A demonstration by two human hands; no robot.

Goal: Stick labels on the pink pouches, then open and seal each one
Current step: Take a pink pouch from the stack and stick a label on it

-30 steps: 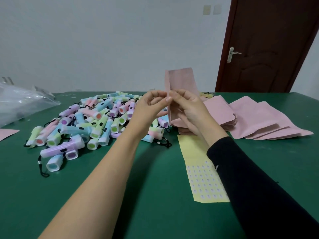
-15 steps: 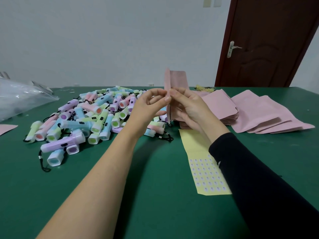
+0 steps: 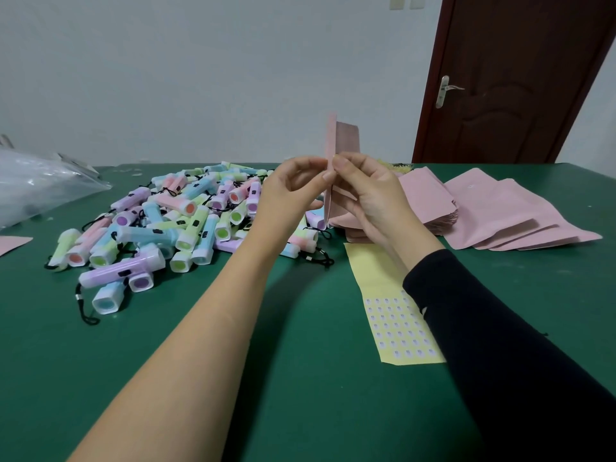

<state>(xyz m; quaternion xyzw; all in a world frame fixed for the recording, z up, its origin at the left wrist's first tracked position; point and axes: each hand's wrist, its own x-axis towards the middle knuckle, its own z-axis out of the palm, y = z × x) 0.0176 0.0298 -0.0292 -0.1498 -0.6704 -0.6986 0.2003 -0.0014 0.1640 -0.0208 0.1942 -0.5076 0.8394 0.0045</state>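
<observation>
I hold one pink pouch upright above the green table, turned nearly edge-on to me. My left hand pinches its near edge between thumb and fingertips. My right hand pinches the same edge from the other side, its fingers curled round the pouch's lower half. A stack of pink pouches lies just behind my right hand, and several more pink pouches are fanned out to the right. A yellow label sheet with rows of small stickers lies flat under my right forearm.
A heap of pastel toy flashlights with black cords covers the table's left middle. A clear plastic bag sits at the far left, with a pink scrap at the left edge. A brown door stands behind.
The pouch has turned from showing its flat face to nearly edge-on. Both hands stay pinched on its near edge, close together.
</observation>
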